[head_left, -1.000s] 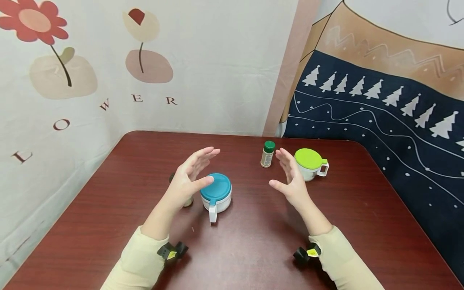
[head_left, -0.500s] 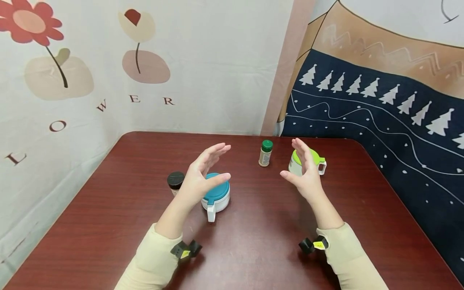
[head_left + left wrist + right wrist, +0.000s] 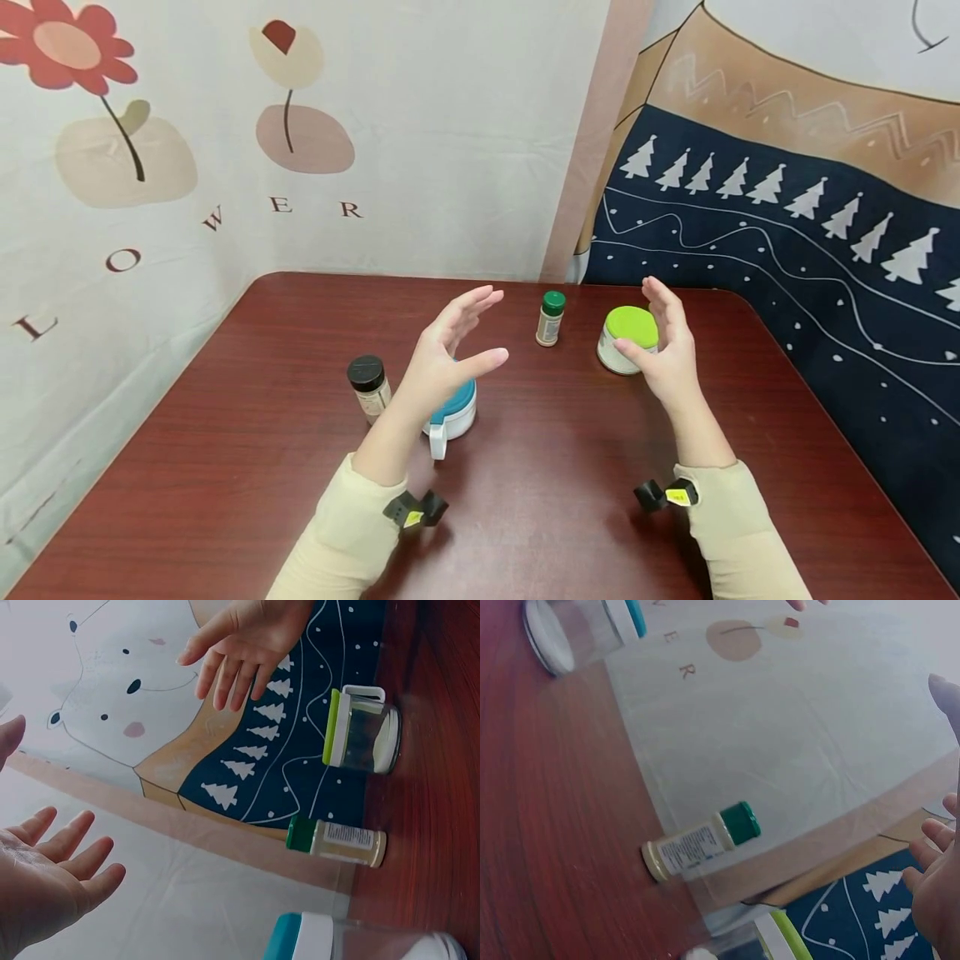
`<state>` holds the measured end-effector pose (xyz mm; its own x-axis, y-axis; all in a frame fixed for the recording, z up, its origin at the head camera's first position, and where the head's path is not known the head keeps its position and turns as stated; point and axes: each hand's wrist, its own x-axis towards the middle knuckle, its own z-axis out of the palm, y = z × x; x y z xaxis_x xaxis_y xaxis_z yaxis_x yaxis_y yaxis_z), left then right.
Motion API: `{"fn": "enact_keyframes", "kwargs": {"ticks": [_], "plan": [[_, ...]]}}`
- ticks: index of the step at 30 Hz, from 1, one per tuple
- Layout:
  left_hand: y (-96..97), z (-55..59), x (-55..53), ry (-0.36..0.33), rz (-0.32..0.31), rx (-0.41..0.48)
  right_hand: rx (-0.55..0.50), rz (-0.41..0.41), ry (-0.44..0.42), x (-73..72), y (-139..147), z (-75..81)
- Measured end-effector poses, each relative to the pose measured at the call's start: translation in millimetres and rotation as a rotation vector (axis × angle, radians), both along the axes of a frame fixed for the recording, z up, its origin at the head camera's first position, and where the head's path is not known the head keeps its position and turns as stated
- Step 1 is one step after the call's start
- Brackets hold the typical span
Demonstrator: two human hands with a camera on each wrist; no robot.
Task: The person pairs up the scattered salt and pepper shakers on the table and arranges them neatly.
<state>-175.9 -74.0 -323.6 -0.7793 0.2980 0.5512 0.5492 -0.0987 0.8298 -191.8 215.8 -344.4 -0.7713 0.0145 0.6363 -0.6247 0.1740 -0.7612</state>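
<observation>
Here, the blue-lidded jar (image 3: 459, 417) stands on the table (image 3: 532, 492), partly hidden by your left hand (image 3: 442, 358), while the lime-lidded jar (image 3: 628, 327) sits partly behind your right hand (image 3: 671, 357). You have both raised and released, fingers loosely extended; a green-capped bottle (image 3: 551, 321) stands between the jars.

The left fingers (image 3: 69, 835), spread, seem clear of the half-seen teal-lidded jar (image 3: 356, 942).
</observation>
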Motion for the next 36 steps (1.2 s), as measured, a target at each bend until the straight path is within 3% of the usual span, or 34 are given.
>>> {"fn": "enact_keyframes", "kwargs": {"ticks": [5,9,17,30,36], "plan": [[10.5,0.3,-1.2,-0.017,0.015,-0.004,-0.021,-0.021,-0.003,-11.1,18.3,-9.8],[20.2,-1.7,-4.3,-0.014,0.039,0.001,-0.013,-0.04,0.0,-13.8,28.1,-8.4],[37.0,-11.8,-11.7,-0.028,0.087,-0.073,-0.016,-0.087,-0.014,-14.5,45.5,-8.1],[52.9,-17.0,-19.7,-0.121,0.084,-0.034,-0.004,-0.165,-0.047,-17.9,65.3,-16.1],[58.6,-18.7,-24.1,-0.127,0.115,-0.037,-0.017,-0.193,-0.07,-9.8,60.5,-8.9]]}}
